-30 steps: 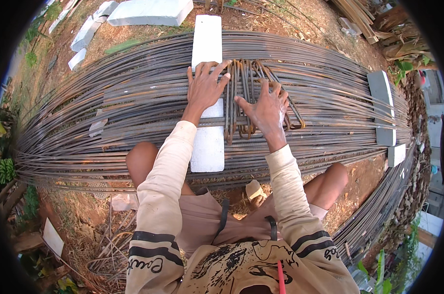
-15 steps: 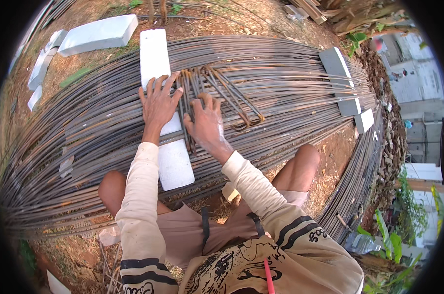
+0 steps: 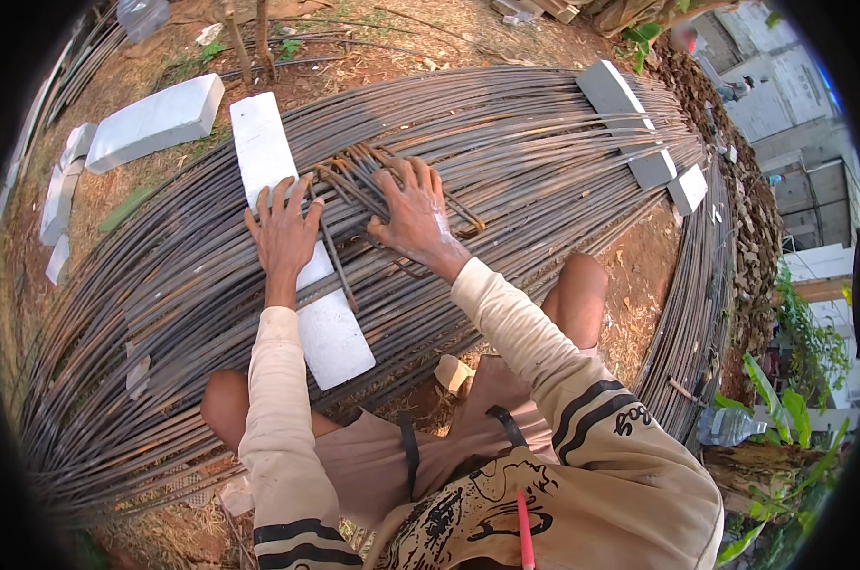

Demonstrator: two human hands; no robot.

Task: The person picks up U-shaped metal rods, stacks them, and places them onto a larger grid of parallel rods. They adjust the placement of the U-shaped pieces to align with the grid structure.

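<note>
On the bed of long steel bars [image 3: 202,247], the bent rod frames [image 3: 346,182] lie between its middle and far edge, right of the white block [image 3: 335,342]. The left hand [image 3: 285,230], fingers spread over the block, probably steadies a single frame [image 3: 339,264] at its right edge; the right hand [image 3: 413,214], palm down, fingers spread, likely keeps the others bunched. Compared with half a second ago, the hands sit farther apart, with a gap beside that single frame
</note>
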